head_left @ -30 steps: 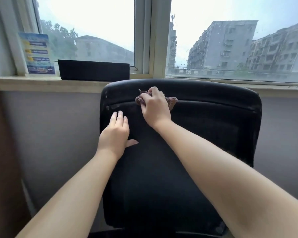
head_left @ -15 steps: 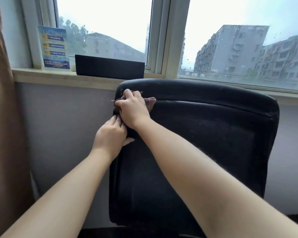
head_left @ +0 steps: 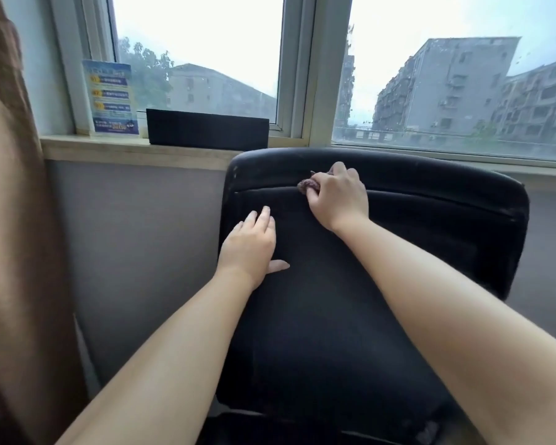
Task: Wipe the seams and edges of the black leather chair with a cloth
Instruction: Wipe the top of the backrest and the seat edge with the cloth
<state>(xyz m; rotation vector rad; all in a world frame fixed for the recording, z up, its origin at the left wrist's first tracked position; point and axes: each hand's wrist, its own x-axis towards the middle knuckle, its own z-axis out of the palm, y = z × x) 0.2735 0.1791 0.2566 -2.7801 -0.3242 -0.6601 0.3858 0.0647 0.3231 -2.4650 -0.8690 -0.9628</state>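
The black leather chair (head_left: pixel 430 239) stands with its backrest towards me, below the window. A horizontal seam runs across the top of the backrest. My right hand (head_left: pixel 337 197) is closed on a small reddish-brown cloth (head_left: pixel 308 185) and presses it on that seam, left of the middle. Only a bit of the cloth shows past my fingers. My left hand (head_left: pixel 249 245) lies flat on the backrest's upper left part, fingers together and thumb out, holding nothing.
A stone windowsill (head_left: pixel 135 150) runs behind the chair, carrying a long black box (head_left: pixel 207 128) and a blue leaflet (head_left: pixel 111 97). A brown curtain (head_left: pixel 10 220) hangs at the left. The grey wall (head_left: pixel 135 252) is close behind the chair.
My right hand slid the cloth left to the seam's corner and then back right along the seam. My left hand stayed flat on the backrest. The view shifted left.
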